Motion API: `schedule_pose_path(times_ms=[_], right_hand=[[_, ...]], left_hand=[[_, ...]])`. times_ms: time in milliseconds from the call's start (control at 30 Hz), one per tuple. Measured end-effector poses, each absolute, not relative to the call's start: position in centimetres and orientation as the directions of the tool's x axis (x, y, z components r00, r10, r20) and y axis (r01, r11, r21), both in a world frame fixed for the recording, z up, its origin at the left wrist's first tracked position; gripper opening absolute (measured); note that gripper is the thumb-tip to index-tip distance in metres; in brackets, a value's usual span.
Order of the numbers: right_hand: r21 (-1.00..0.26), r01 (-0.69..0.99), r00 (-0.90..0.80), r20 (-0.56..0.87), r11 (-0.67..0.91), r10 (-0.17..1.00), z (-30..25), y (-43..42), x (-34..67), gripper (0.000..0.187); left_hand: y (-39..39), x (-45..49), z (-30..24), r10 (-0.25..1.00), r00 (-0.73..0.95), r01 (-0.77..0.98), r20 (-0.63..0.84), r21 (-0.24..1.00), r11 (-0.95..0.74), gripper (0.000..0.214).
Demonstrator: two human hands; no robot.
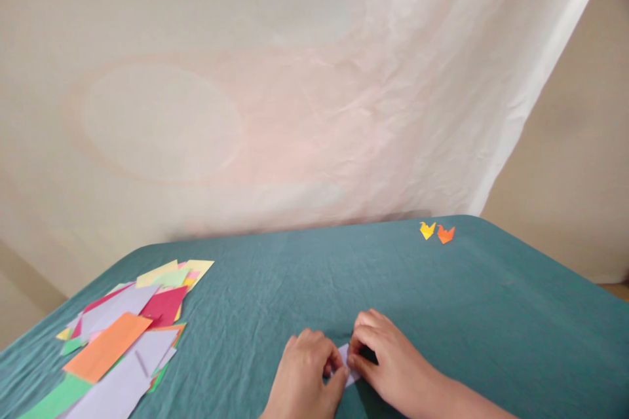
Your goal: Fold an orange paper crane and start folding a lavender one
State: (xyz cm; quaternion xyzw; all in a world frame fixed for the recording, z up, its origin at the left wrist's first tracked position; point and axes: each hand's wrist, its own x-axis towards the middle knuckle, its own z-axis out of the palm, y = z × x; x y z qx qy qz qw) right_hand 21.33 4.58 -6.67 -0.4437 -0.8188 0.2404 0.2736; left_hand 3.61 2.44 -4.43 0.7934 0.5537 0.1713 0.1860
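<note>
A small piece of lilac paper (352,376) lies on the cloth at the near middle, partly covered by my fingers. My left hand (309,373) grips its left side, with the thumb and curled fingers closed on it. From the right, my right hand (386,357) pinches the paper's upper edge between thumb and fingertips. How the paper is folded cannot be made out beneath the hands.
A heap of coloured paper sheets, with an orange sheet (108,347) on top, spreads over the left side. A yellow paper bird (427,230) and an orange paper bird (445,234) lie at the far right. A teal cloth (255,301) covers the table; a pale sheet (295,111) hangs behind.
</note>
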Motion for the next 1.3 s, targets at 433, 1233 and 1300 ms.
schedule_pose_path(times_ms=[433, 1233, 1300], right_hand=[[-0.678, 0.560, -0.452, 0.232, 0.477, 0.861, -6.5, 4.8, 22.2, 0.015], [-0.571, 0.645, -0.471, 0.226, 0.507, 0.853, -6.8, 4.3, 21.2, 0.011], [-0.573, 0.641, -0.473, 0.228, 0.510, 0.851, -6.8, 4.2, 21.2, 0.011]], left_hand=[[2.2, 3.8, -4.3, 0.944, 0.323, 0.815, 0.072, 0.486, -0.316, 0.008], [1.7, 3.6, -4.2, 0.942, 0.324, 0.809, 0.090, 0.490, -0.325, 0.011], [1.7, 3.6, -4.2, 0.941, 0.327, 0.803, 0.086, 0.499, -0.325, 0.008]])
